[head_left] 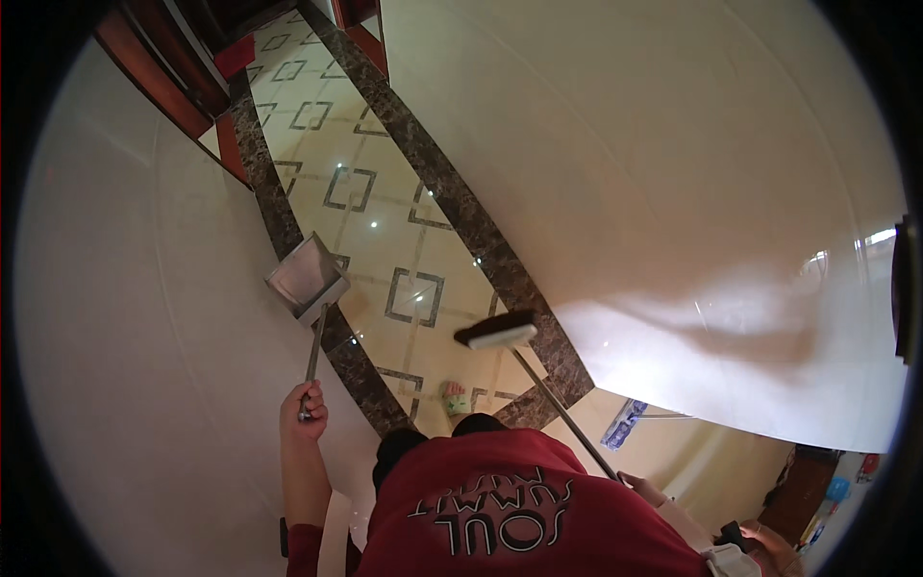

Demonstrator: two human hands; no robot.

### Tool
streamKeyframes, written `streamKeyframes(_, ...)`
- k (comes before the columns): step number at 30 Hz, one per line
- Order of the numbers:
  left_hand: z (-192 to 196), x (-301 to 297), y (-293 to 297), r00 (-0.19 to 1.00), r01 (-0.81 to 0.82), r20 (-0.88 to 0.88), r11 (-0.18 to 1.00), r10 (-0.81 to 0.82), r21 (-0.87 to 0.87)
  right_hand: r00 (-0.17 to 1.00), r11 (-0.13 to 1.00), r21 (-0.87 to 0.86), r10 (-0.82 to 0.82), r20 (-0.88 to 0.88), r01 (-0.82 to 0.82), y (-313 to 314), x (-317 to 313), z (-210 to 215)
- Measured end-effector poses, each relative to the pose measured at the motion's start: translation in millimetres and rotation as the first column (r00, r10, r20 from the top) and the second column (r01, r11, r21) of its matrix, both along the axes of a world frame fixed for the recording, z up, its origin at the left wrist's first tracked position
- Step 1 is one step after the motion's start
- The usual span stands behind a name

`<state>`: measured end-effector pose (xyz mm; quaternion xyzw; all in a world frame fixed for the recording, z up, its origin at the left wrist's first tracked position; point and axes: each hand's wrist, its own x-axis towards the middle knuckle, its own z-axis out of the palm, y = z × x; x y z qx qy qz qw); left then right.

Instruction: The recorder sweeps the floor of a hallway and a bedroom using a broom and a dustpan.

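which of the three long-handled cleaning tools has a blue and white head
The mop, at the picture's lower right. The broom has a dark and pale head; the dustpan, in the left hand, is grey.

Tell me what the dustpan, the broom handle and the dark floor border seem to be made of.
Dustpan: probably metal, judging by its silvery-grey sheen; plastic remains possible.
Broom handle: likely metal tube, smooth, with a greyish shine.
Floor border: polished stone or stone-look tile, dark brown with paler marble-like mottling.
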<state>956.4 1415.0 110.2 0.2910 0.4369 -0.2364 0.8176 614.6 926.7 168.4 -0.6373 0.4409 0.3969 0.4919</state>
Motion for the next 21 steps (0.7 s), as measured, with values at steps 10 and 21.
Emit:
streamKeyframes(10, 8, 58, 8, 0.997, 0.045, -0.067, 0.997, -0.05, -0.068, 0.882, 0.87, -0.221, 0.465, 0.075, -0.44, -9, 251, -88)
streamKeyframes(21, 45, 225, 19, 0.999, 0.035, -0.024, 0.998, -0.036, -0.056, 0.524, 0.813, -0.403, 0.58, 0.624, -0.419, 64, 512, -115)
